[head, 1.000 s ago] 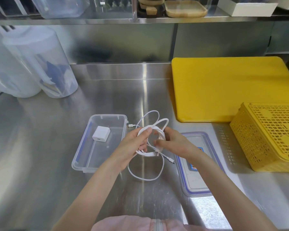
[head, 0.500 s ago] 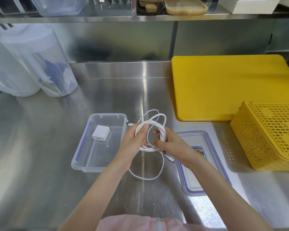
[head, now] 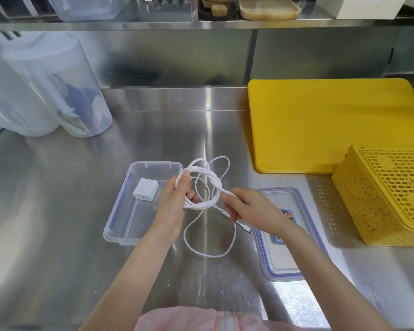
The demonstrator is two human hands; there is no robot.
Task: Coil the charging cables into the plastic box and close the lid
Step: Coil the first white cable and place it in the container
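Observation:
A white charging cable (head: 207, 180) is wound into several loops above the steel counter. My left hand (head: 175, 199) grips the left side of the coil. My right hand (head: 249, 209) pinches the strand leading off the coil's right side, and the plug end (head: 245, 228) sticks out below it. A loose loop (head: 209, 244) hangs down onto the counter. The clear plastic box (head: 120, 218) stands open to the left, with a white charger block (head: 145, 189) inside. Its lid (head: 282, 271), blue-rimmed, lies flat on the right, partly under my right forearm.
A yellow cutting board (head: 320, 125) lies at the back right and an upturned yellow basket (head: 387, 197) sits at the right edge. Two translucent canisters (head: 58, 91) stand at the back left. A shelf with containers runs overhead.
My right hand has drawn away to the right, pulling a strand out from the coil. The coil in my left hand has shifted slightly left and opened wider.

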